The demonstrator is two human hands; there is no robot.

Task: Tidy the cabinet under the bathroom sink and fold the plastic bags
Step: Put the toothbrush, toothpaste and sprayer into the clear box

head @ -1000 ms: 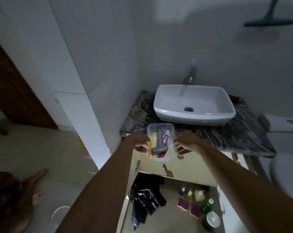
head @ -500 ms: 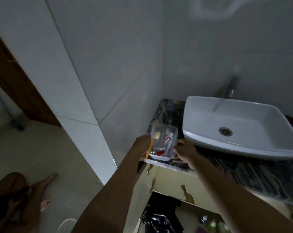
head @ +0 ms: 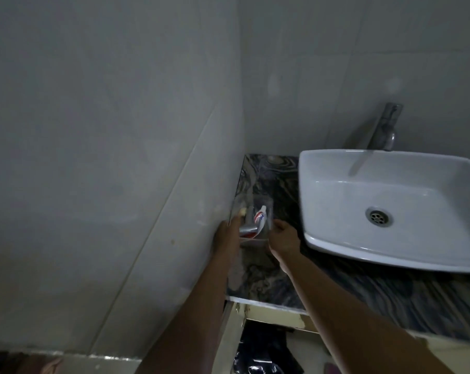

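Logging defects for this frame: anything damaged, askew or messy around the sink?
Yes. The cabinet's front rail under the countertop has chipped, peeling finish with brown patches. Below it, black plastic bags lie crumpled, not folded. The clear tub, in the grip of the left hand and right hand, looks intact.

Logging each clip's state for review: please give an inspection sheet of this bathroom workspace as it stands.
Surface: dark veined marble countertop.
Job's things: clear container with toothpaste tube, in the wall corner of the countertop; black plastic bags in the cabinet below.
Clutter: nothing seen.
Hands: left hand and right hand hold the container's sides.
Cables: nothing seen.
Surroundings: white sink, faucet, tiled wall.
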